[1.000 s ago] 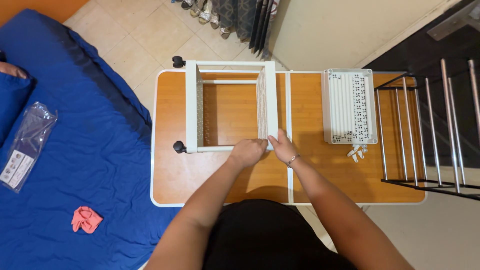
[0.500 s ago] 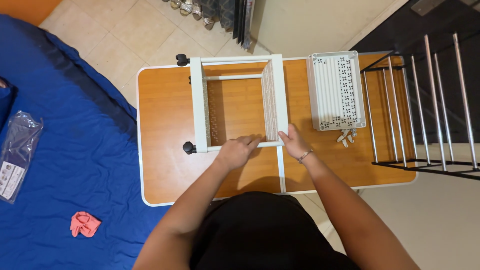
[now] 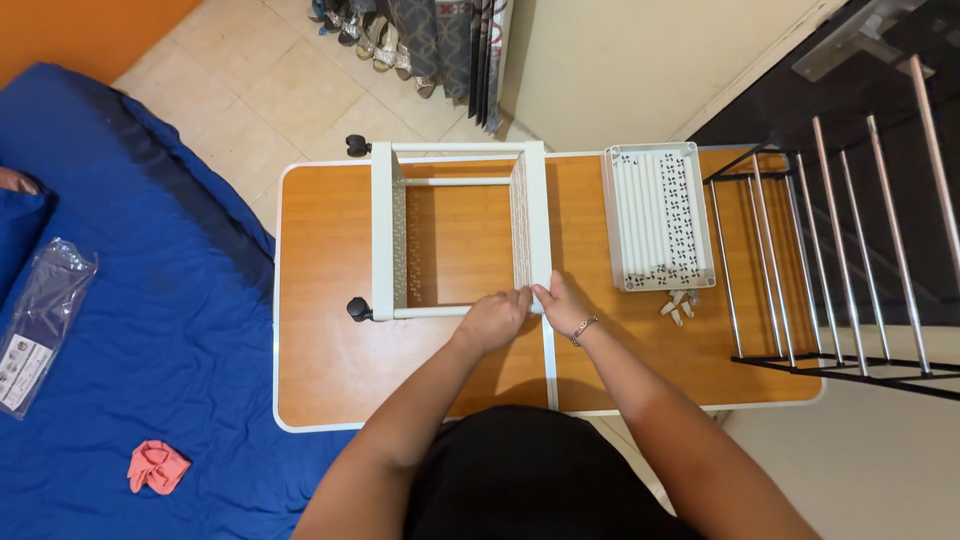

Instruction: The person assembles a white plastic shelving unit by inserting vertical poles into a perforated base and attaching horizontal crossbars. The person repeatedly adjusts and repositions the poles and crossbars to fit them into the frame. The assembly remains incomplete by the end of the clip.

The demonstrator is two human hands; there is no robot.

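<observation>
My left hand (image 3: 492, 318) and right hand (image 3: 562, 303) both pinch the near right corner of the white cart frame (image 3: 455, 232) lying on the orange worktop (image 3: 320, 360). White perforated tray (image 3: 658, 215) sits right of it, small white caps (image 3: 678, 305) just beside. Clear flat plastic package (image 3: 40, 320) with white label on blue bed (image 3: 150, 330), far left; pink cloth (image 3: 157, 467) below.

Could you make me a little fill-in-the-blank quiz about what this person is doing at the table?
1. Both hands, the left hand and the right hand, meet at the near right corner of the white ____ frame.
2. That frame lies on a ____-topped table.
3. On the frame's left side sit two black ____.
4. The perforated white tray holds white ____.

Missing words: cart; wood; wheels; tubes
</observation>
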